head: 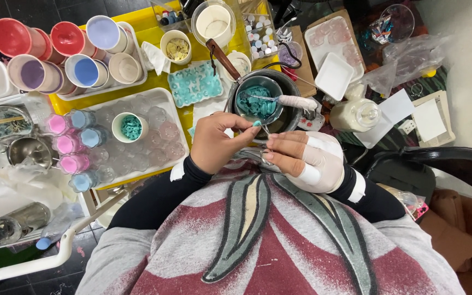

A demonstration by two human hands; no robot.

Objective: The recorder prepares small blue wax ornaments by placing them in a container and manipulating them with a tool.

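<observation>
- Right hand [308, 159], wrapped in pale bandage, lies knuckles up at centre, fingers pinched on a thin metal pin [265, 131].
- Left hand [217, 143], at 9 o'clock of it, pinches a small teal wax piece [257, 123] at the pin's tip.
- Metal pot [263, 102] of teal pieces stands just at 12 o'clock, a wrapped tool [296, 101] across it.
- White tray [166, 101] with clear jars sits at 9 o'clock.

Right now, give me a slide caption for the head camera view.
Left hand and bandaged right hand pinch a thin metal pin beside a pot of teal wax pieces.
</observation>
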